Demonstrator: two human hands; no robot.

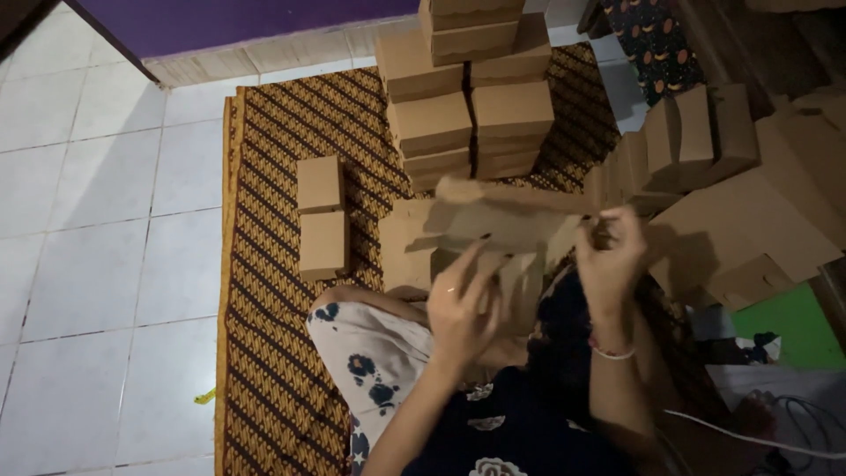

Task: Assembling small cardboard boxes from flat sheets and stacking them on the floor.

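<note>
I hold a flat brown cardboard box blank (507, 220) up in front of me, partly folded. My left hand (463, 304) grips its lower left edge, with a ring on one finger. My right hand (610, 256) pinches its right end, and a thin bracelet sits on that wrist. Below the hands lie my lap and patterned clothing.
A tall stack of folded brown boxes (471, 97) stands on a patterned brown mat (273, 353). Two single boxes (322, 216) lie to its left. Unfolded cardboard blanks (749, 220) pile up at the right. White floor tiles (97, 220) lie left, and a white cable (749, 434) runs at lower right.
</note>
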